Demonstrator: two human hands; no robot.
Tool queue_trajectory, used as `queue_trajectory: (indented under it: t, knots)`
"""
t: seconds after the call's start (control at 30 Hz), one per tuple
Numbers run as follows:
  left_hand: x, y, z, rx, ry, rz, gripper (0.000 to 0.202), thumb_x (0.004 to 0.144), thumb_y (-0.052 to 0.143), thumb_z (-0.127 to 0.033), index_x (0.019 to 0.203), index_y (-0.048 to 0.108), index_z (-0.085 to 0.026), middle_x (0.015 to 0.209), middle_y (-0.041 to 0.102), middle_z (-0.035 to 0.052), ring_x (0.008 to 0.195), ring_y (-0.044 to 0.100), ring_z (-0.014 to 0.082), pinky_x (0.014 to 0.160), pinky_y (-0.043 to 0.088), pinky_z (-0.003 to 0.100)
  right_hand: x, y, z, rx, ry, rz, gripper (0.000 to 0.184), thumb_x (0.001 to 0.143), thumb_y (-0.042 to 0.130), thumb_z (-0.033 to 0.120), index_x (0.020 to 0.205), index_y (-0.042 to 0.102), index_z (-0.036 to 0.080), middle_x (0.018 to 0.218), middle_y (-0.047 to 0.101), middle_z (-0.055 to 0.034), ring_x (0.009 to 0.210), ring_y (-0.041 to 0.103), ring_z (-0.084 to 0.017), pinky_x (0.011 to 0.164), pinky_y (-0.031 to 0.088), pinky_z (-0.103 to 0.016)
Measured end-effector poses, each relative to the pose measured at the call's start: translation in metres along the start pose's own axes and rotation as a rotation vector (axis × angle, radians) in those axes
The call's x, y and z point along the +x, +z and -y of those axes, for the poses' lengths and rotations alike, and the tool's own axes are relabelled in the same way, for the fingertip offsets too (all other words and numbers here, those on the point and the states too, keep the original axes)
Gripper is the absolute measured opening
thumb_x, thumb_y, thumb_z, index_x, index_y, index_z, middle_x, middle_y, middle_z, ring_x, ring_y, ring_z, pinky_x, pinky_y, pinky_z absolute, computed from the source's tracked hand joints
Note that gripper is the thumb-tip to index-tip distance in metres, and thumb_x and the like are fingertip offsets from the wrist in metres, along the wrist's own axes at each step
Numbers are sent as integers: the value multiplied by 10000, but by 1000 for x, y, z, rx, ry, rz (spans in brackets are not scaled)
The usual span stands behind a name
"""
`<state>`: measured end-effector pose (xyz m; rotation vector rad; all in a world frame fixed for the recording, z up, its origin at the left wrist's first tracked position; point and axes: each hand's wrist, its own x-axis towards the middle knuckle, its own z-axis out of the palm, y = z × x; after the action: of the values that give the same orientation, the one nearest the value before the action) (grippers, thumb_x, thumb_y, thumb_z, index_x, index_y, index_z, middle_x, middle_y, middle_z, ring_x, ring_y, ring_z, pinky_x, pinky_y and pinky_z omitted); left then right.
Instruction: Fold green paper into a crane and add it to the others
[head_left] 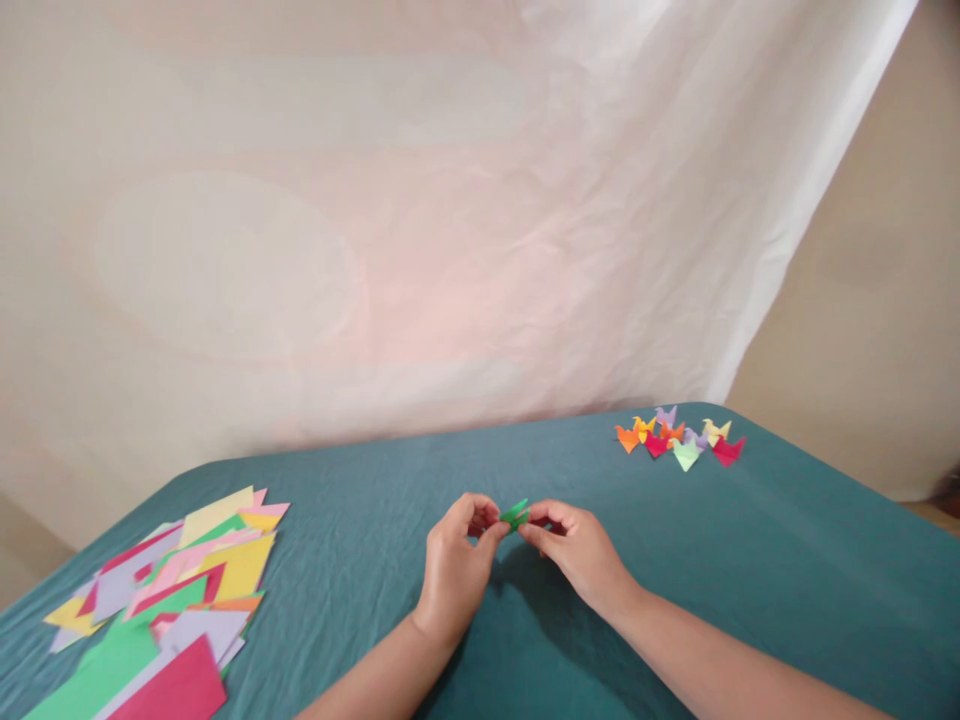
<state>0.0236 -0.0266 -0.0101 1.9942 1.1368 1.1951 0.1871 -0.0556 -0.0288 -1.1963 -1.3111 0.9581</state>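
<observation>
Left hand (456, 570) pinching one side of a small green folded paper (514, 515); right hand (589, 555) pinching the other side. Paper held between them, above the near middle of the teal table (360, 540). Loose coloured sheets (238, 560) lie left, small folded birds (685, 455) far right. Risk: uneven pull between the two pinches could tear the paper; too hard a squeeze could crush its folds

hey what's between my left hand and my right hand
In the head view, a small green folded paper sits between your left hand and right hand, held at the fingertips of both.
</observation>
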Motion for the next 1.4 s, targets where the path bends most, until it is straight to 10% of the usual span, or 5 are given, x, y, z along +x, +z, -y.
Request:
queue_trajectory:
  t: [0.77, 1.1, 1.4]
  knots:
    - [-6, -3, -5, 77, 263, 20, 71, 844, 555, -133, 842, 581, -199, 802, 615, 5, 736, 584, 134, 708, 457, 230, -3, 1, 8, -89, -150, -10, 83, 798, 642, 239, 757, 686, 182, 757, 635, -5, 714, 580, -149, 654, 425, -233]
    - [3, -1, 6, -141, -135, 145, 150, 845, 546, -289, 800, 628, -172, 710, 640, 10, 637, 593, 144, 601, 450, 219, -6, -2, 14, -62, -79, 56, 191, 859, 579, 318, 937, 694, 188, 828, 682, -20, 775, 608, -164, 678, 443, -242]
    - [1, 0, 1, -163, -149, 176, 160, 861, 517, -319, 829, 597, -185, 673, 646, -7, 642, 615, 155, 626, 445, 228, -3, -2, 10, -42, -67, 74, 162, 814, 629, 296, 917, 692, 187, 863, 696, -30, 808, 632, -184, 708, 466, -263]
